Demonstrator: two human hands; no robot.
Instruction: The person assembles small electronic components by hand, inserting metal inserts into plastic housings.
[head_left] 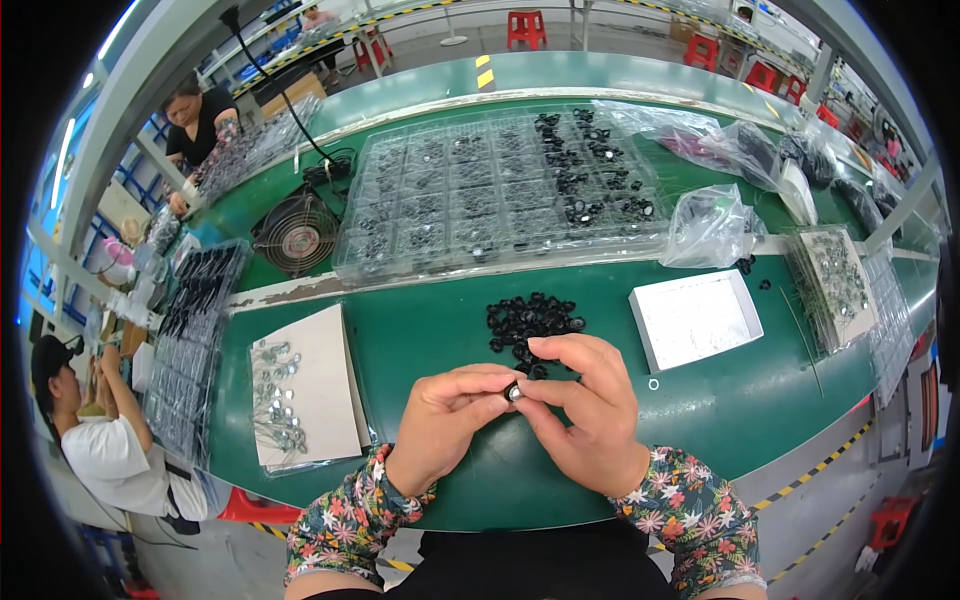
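My left hand (440,425) pinches a small round black part with a shiny pale centre (513,392) between thumb and fingertips. From the other side, my right hand (597,425) closes thumb and finger at the same part, its index finger raised above it. Just beyond my fingers lies a loose pile of small black ring-shaped parts (525,318) on the green table (430,350). A sheet of light card (335,375) left of my hands carries several small silvery discs with thin wires (278,385). Fingers partly hide the held part.
A white open box (697,318) and a small white ring (653,384) are at right, near another wired-part stack (838,285). Behind stand clear compartment trays (480,190), a fan (297,235) and plastic bags (712,225). Two people (110,440) work at left.
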